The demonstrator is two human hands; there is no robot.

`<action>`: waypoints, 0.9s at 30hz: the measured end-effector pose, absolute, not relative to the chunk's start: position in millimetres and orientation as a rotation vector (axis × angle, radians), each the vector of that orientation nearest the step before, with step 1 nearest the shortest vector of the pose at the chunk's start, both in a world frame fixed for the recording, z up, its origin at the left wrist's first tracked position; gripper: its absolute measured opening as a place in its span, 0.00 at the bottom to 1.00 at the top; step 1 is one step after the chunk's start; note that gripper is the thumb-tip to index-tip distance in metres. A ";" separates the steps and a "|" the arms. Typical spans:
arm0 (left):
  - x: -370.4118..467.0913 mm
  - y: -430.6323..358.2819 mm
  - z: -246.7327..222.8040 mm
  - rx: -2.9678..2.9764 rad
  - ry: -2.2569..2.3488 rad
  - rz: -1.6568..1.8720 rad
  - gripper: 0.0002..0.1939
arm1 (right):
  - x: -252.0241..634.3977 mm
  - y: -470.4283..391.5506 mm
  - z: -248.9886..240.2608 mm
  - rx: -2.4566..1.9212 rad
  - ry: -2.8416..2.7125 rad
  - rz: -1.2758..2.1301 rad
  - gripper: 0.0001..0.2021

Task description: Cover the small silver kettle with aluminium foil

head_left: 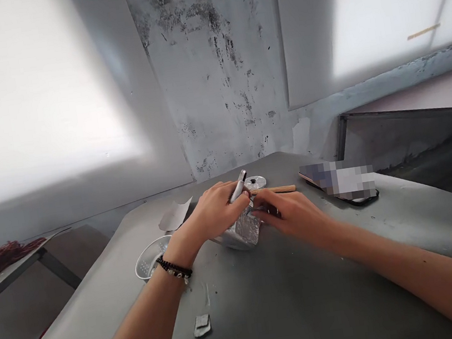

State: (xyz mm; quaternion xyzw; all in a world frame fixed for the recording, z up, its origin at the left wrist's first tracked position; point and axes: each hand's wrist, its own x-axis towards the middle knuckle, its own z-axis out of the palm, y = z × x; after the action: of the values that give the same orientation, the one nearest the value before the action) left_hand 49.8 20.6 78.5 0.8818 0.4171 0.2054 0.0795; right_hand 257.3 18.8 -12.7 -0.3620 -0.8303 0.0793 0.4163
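A crumpled silver piece that looks like foil [248, 228] rests on the grey table between my hands. My left hand [218, 207] lies over its far left side, fingers closed around a pale silver handle [238, 188] with a loop at its tip. Whether handle and foil belong to one object, I cannot tell. From the right, my right hand [284, 209] pinches the foil's upper edge between thumb and fingers. Behind the hands lie a wooden stick [279, 189] and a round metal lid [260, 182] with a black knob.
A perforated metal strainer [142, 262] stands left of my left wrist, a grey sheet [173, 217] behind it. Small folded grey pieces [202, 325] lie near the front. A black-edged tray-like object [358, 199], partly blurred out, sits at right. A side shelf [45, 245] holds reddish strands.
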 end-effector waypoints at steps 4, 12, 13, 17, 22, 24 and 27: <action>49.0 23.8 77.3 2.653 1.250 0.610 0.16 | 257.8 15.0 -7.7 -0.838 -2.039 0.462 0.07; 53.1 22.0 74.7 2.665 1.267 0.615 0.16 | 252.2 11.4 -15.1 -0.952 -2.227 0.265 0.04; 52.5 22.1 75.3 2.654 1.268 0.619 0.16 | 254.0 12.8 -15.1 -0.971 -2.185 0.203 0.04; 49.2 22.2 79.0 2.593 1.294 0.630 0.17 | 258.2 13.2 -10.1 -0.941 -2.029 0.224 0.05; 52.2 19.7 79.1 2.614 1.282 0.605 0.16 | 249.2 7.6 -10.4 -0.898 -2.233 0.336 0.04; 54.7 18.9 77.6 2.633 1.306 0.590 0.16 | 248.9 10.2 -13.6 -0.954 -2.269 0.229 0.02; 56.2 18.5 77.3 2.626 1.358 0.579 0.16 | 255.6 16.2 -15.5 -1.023 -2.158 0.010 0.05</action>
State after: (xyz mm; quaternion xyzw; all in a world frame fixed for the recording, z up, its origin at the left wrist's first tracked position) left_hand 56.2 18.5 77.3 0.8699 0.4498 0.1919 0.0643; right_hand 255.6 16.2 -15.5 -0.3984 -0.8402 0.0041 0.3679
